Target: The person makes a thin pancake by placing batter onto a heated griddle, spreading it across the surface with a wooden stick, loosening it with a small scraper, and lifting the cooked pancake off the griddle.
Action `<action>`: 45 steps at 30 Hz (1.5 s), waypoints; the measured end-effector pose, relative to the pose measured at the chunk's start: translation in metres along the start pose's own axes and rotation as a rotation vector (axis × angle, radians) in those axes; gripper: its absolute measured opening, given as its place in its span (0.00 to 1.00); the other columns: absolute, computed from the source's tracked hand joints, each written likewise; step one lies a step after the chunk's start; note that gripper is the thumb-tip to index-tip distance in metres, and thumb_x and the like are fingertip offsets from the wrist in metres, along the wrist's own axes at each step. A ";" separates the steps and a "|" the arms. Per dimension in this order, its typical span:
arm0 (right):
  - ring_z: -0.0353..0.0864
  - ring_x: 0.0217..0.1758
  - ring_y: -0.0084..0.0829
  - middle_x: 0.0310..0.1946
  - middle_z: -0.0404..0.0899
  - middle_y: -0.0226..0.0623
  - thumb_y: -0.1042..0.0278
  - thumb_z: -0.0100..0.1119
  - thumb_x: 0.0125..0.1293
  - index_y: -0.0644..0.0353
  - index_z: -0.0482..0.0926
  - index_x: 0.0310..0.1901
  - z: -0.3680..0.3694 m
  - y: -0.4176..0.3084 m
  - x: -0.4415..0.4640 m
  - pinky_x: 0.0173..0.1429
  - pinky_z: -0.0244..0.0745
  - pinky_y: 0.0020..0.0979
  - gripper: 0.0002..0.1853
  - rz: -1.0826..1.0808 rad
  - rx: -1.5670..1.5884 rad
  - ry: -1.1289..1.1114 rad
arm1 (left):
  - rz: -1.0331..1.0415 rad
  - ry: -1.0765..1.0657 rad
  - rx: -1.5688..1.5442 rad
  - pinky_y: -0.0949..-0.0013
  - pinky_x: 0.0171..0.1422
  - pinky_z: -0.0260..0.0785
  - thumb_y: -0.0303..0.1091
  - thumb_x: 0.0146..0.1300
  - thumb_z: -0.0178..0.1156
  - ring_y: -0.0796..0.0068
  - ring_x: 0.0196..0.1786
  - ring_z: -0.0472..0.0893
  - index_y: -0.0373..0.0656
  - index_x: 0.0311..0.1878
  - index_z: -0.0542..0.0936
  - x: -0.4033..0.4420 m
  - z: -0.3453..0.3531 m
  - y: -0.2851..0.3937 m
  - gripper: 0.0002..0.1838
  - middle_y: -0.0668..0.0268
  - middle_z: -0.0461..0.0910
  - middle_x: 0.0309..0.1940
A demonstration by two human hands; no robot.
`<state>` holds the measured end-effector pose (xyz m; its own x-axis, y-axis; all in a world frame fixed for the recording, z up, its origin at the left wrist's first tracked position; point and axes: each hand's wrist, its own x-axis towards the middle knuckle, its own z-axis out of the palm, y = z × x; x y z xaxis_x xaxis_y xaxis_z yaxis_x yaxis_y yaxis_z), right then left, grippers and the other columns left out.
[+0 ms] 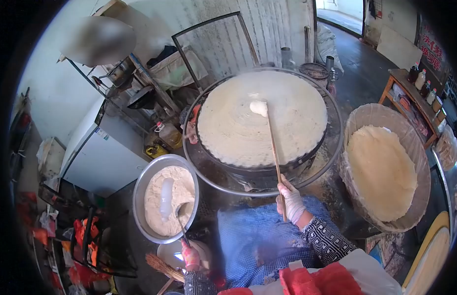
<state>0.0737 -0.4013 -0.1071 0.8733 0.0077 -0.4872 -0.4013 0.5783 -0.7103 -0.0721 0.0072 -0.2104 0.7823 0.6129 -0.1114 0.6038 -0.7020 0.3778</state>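
My right hand (291, 201), in a pale glove, is wrapped round a long wooden stick (273, 147). A whitish, batter-coated head (259, 107) at its far end rests on a wide layer of pale batter (233, 132), which covers most of a large round griddle (314, 155). Lower left, my left hand (191, 255), in a pinkish covering, grips the handle of a ladle (184, 211). The ladle's cup sits in a thick pale mixture (159, 221) inside a metal basin (139, 196). A translucent whitish oblong object (166, 197) also lies in that mixture.
A plastic-lined basket (420, 196) to the right holds a stack of thin flat pancakes (381, 172). Blue woven fabric (248, 241) lies before me. A straw brush (163, 267) is at lower left, a white cabinet (103, 160) beyond the basin, and a bottle shelf (405, 81) far right.
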 end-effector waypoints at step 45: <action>0.60 0.08 0.17 0.11 0.64 0.25 0.64 0.53 0.65 0.47 0.65 0.63 -0.053 -0.050 -0.030 0.09 0.54 0.21 0.24 -0.163 -0.043 0.095 | -0.118 -0.784 -2.028 0.84 0.19 0.55 0.28 0.67 0.48 0.87 0.20 0.61 0.38 0.35 0.65 -0.007 -0.108 0.304 0.06 0.72 0.62 0.23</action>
<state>0.0525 -0.4736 -0.0840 0.8986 -0.1615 -0.4080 -0.2696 0.5304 -0.8037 0.0893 -0.1708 0.0047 0.9679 0.0106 -0.2510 0.1132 0.8737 0.4731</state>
